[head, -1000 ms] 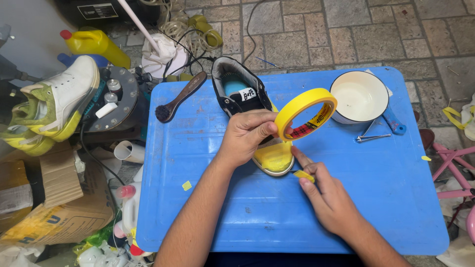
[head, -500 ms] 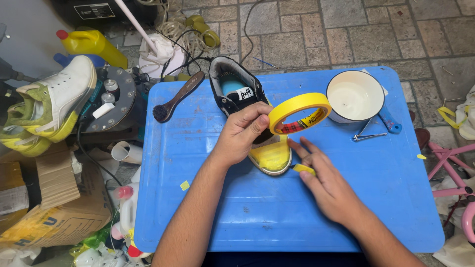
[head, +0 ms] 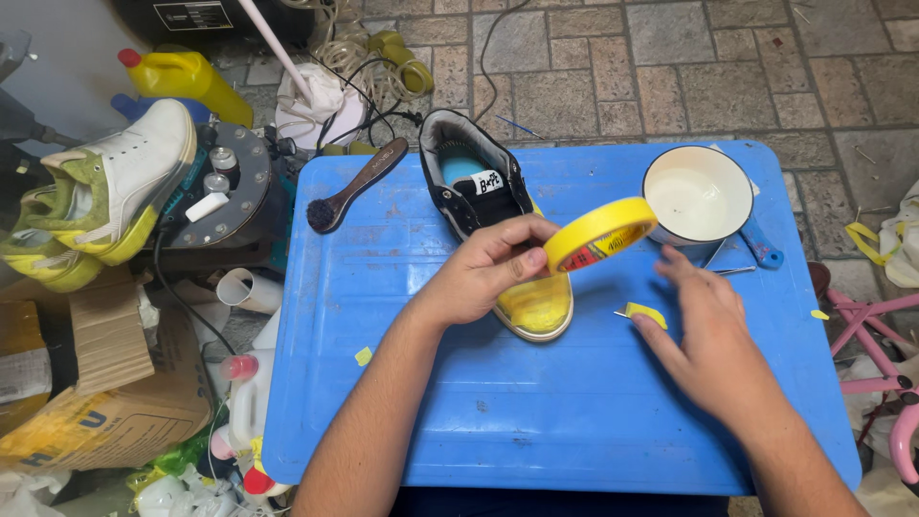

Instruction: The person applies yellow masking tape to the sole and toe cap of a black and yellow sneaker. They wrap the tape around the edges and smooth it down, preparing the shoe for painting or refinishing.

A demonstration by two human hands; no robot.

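Note:
A black sneaker (head: 476,184) with a yellow-taped toe (head: 536,306) lies on the blue table (head: 431,402). My left hand (head: 483,273) rests over the shoe's middle and grips a roll of yellow masking tape (head: 601,235), held tilted above the toe. To the right of the toe, my right hand (head: 708,330) lies low over the table. A small torn piece of yellow tape (head: 647,314) sits at its thumb. Its fingers stretch toward the metal tweezers (head: 732,271), which they partly hide.
A white enamel pot (head: 697,191) with a blue handle stands at the table's back right. A dark shoe brush (head: 356,184) lies at the back left. Left of the table are white and green sneakers (head: 105,196), a yellow bottle (head: 187,81), cardboard and cables. Pink tubing (head: 876,316) is on the right.
My right hand has moved right and away from me, from the toe toward the tweezers, taking the tape piece along. The tape roll has tipped flatter in my left hand.

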